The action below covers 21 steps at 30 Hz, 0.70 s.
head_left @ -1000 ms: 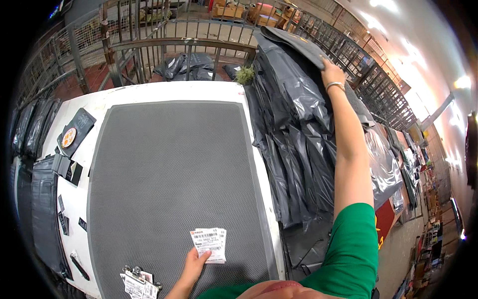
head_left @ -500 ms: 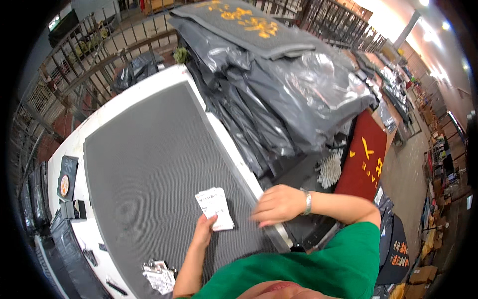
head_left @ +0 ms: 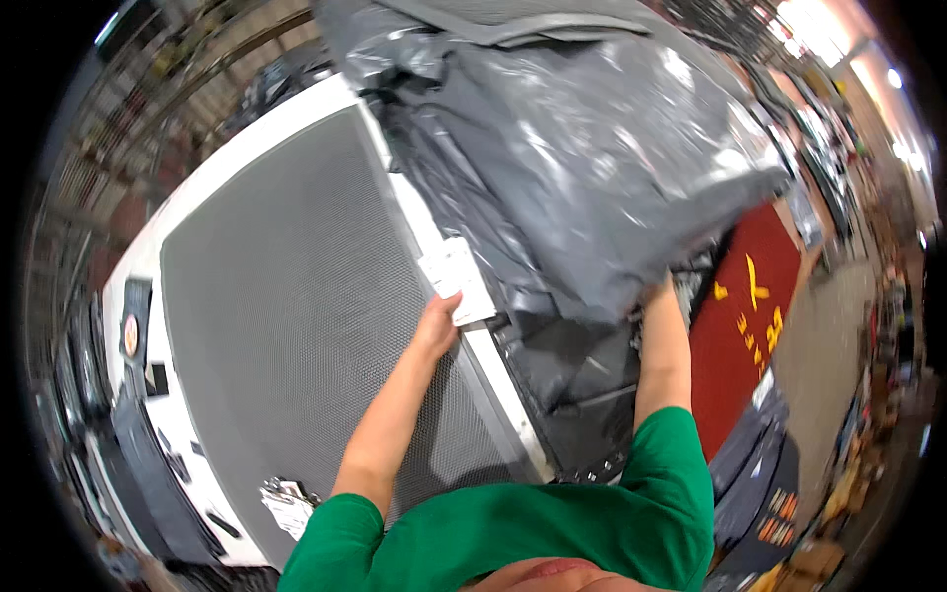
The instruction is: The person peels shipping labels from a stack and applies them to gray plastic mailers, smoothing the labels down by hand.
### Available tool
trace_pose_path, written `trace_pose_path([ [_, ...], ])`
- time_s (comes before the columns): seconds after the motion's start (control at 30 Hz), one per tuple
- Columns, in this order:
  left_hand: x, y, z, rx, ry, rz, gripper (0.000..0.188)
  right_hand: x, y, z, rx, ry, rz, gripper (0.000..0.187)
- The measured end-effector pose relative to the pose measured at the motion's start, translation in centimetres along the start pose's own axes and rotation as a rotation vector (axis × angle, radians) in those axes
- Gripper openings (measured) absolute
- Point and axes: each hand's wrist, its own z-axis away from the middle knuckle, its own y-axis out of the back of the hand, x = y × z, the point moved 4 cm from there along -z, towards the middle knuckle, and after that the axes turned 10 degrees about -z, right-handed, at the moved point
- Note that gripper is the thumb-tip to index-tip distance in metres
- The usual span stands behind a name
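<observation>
My left hand (head_left: 437, 324) is closed on a small stack of white printed labels (head_left: 461, 280), its thumb on top. The stack is above the right edge of a grey ribbed mat (head_left: 306, 296), which lies flat on a white table (head_left: 131, 255). My right hand (head_left: 658, 287) is at the near edge of a big pile of dark grey plastic bags (head_left: 592, 148). Its fingers are hidden by the plastic, so I cannot tell whether they grip it.
A dark red mat (head_left: 750, 306) with yellow lettering slopes down beside the bags. A clip with white slips (head_left: 288, 507) lies on the grey mat's near left corner. Black packages (head_left: 163, 493) line the table's left side. Metal railings (head_left: 197, 94) stand behind.
My left hand has carried the labels away from me and right, to the mat's edge. My right hand has moved from beside the labels to the bags' near edge. The view has shifted.
</observation>
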Motion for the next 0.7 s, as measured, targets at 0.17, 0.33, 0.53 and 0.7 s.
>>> trace_pose_path([
  [0.17,1.6,-2.4,0.5,0.081,-0.131,-0.151,0.032,-1.6,0.0,-0.1,0.001,0.004,0.084,0.036],
  [0.33,6.8,-4.1,1.5,-0.159,-0.264,0.368,0.045,-3.1,-0.8,0.8,-0.015,0.000,0.141,0.036],
  [0.53,7.1,-8.5,-0.9,-0.081,-0.208,0.148,0.029,-4.7,-0.6,1.4,-0.024,0.003,0.173,0.035],
  [0.7,8.3,-5.9,-1.7,-0.069,-0.237,0.015,0.030,-6.8,-1.3,3.0,-0.058,0.012,0.180,0.035],
])
